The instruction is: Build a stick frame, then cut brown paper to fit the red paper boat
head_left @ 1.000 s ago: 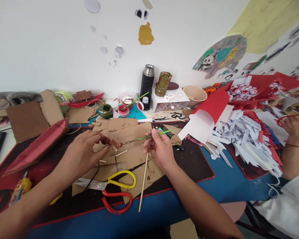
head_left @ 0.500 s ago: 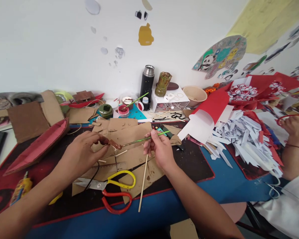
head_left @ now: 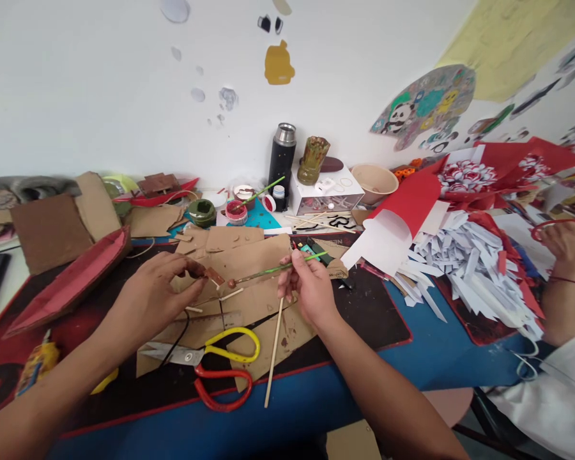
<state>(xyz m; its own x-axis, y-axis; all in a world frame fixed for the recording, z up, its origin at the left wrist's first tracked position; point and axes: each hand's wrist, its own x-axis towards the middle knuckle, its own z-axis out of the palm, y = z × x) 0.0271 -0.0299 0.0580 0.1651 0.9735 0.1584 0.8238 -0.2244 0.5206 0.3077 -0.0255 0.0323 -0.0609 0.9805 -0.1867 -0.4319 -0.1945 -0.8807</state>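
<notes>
My left hand (head_left: pixel 160 291) pinches a small brown-painted piece (head_left: pixel 214 276), perhaps cardboard, between thumb and fingertips. Between the fingers of my right hand (head_left: pixel 309 284) is a green paintbrush (head_left: pixel 273 269), its brown-coated tip a short way right of the piece and apart from it. A thin wooden stick (head_left: pixel 275 354) slants down below the right hand; whether those fingers touch it I cannot tell. Scissors (head_left: pixel 199 356) with one yellow and one red handle lie under the hands on cardboard sheets (head_left: pixel 253 252). Brown paint stains the left fingertips.
Paint jars (head_left: pixel 202 212), a black flask (head_left: pixel 282 156) and a white box (head_left: pixel 326 191) line the wall. A pink-lined cardboard boat (head_left: pixel 76 281) lies left. Paper strips (head_left: pixel 460 262) heap up at right, near another person's hand (head_left: pixel 563 246). A glue bottle (head_left: pixel 41 364) lies front left.
The brush tip has come away from the small brown piece, leaving a gap between them. The right hand stays almost where it was, and the view has shifted slightly.
</notes>
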